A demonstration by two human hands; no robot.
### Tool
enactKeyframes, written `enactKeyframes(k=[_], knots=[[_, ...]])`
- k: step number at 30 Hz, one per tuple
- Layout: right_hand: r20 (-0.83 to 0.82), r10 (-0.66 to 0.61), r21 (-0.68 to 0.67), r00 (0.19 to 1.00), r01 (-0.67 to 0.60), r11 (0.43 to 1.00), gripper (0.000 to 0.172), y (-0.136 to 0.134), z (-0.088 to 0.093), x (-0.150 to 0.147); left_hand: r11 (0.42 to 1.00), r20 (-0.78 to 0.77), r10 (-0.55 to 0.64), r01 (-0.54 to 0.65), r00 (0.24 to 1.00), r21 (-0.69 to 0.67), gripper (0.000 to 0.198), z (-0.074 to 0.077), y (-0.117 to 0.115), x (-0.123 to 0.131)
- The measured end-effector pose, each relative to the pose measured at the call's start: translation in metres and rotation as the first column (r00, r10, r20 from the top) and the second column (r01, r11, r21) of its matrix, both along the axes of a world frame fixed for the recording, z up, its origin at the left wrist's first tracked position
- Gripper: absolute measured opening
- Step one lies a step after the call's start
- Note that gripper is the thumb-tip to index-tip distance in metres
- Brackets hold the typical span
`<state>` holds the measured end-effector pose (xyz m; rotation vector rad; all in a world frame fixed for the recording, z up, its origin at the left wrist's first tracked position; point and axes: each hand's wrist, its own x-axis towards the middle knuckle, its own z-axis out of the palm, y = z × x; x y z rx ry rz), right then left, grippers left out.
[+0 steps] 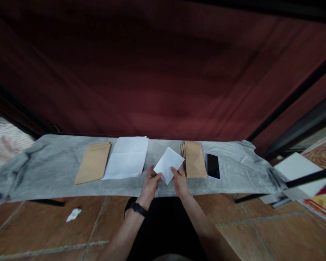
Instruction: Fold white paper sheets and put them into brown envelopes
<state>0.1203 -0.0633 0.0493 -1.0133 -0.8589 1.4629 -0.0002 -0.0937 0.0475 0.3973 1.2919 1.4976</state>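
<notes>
Both of my hands hold a small folded white sheet of paper (168, 163) just above the grey cloth (49, 170). My left hand (151, 185), a black watch on its wrist, pinches the sheet's lower left edge. My right hand (180, 181) pinches its lower right edge. A stack of white paper (127, 157) lies to the left of the hands, with a brown envelope (93, 162) further left. A pile of brown envelopes (195, 158) lies just right of the held sheet, and a black phone (213, 166) beside that.
The grey cloth covers a low narrow table in front of a dark red curtain (163, 72). A crumpled white scrap (74, 214) lies on the tiled floor at the left. A white board (299, 170) and black bars stand at the right.
</notes>
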Motion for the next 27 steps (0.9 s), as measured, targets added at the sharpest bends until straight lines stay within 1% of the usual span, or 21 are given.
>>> enactKeyframes(k=[3, 5, 7, 9, 11, 14, 17, 19, 21, 23, 25, 27], knots=[[0.058, -0.037, -0.041, 0.998, 0.039, 0.998, 0.036, 0.001, -0.003, 0.01, 0.999, -0.117, 0.013, -0.008, 0.993, 0.042, 0.091, -0.006, 0.002, -0.009], [0.121, -0.053, -0.056, 0.991, 0.06, 0.997, 0.04, 0.004, -0.006, 0.02, 0.997, -0.194, 0.002, 0.012, 0.981, 0.073, 0.095, -0.01, 0.002, -0.016], [0.18, -0.052, -0.055, 0.982, 0.063, 0.996, 0.041, 0.008, -0.011, 0.028, 0.995, -0.273, -0.013, 0.04, 0.962, 0.092, 0.096, -0.015, 0.003, -0.023], [0.227, -0.036, -0.052, 0.973, 0.049, 0.997, 0.04, 0.011, -0.017, 0.034, 0.993, -0.374, -0.013, 0.057, 0.927, 0.107, 0.092, -0.021, 0.004, -0.027], [0.276, -0.01, -0.051, 0.961, 0.026, 0.998, 0.038, 0.012, -0.023, 0.037, 0.991, -0.496, 0.018, 0.051, 0.868, 0.125, 0.086, -0.026, 0.005, -0.03], [0.351, 0.019, -0.053, 0.936, -0.001, 0.999, 0.034, 0.011, -0.032, 0.038, 0.989, -0.661, 0.069, 0.034, 0.747, 0.143, 0.077, -0.03, 0.009, -0.031], [0.409, 0.036, -0.061, 0.912, -0.012, 0.998, 0.029, 0.011, -0.04, 0.037, 0.988, -0.758, 0.05, 0.077, 0.65, 0.13, 0.071, -0.03, 0.012, -0.03], [0.43, 0.043, -0.066, 0.902, -0.017, 0.998, 0.027, 0.011, -0.044, 0.037, 0.988, -0.82, 0.039, 0.099, 0.571, 0.116, 0.066, -0.03, 0.013, -0.029], [0.442, 0.046, -0.063, 0.896, -0.02, 0.998, 0.028, 0.012, -0.048, 0.037, 0.988, -0.885, 0.044, 0.113, 0.463, 0.108, 0.062, -0.03, 0.012, -0.027], [0.451, 0.047, -0.055, 0.891, -0.025, 0.998, 0.029, 0.013, -0.05, 0.038, 0.983, -0.939, 0.034, 0.158, 0.344, 0.094, 0.056, -0.03, 0.008, -0.021], [0.463, 0.048, -0.043, 0.885, -0.032, 0.999, 0.031, 0.014, -0.051, 0.039, 0.966, -0.976, -0.005, 0.252, 0.216, 0.051, 0.051, -0.03, 0.002, -0.013], [0.484, 0.041, -0.021, 0.874, -0.036, 0.999, 0.034, 0.015, -0.052, 0.04, 0.925, -0.996, -0.058, 0.379, 0.074, -0.026, 0.05, -0.03, -0.006, -0.003]])
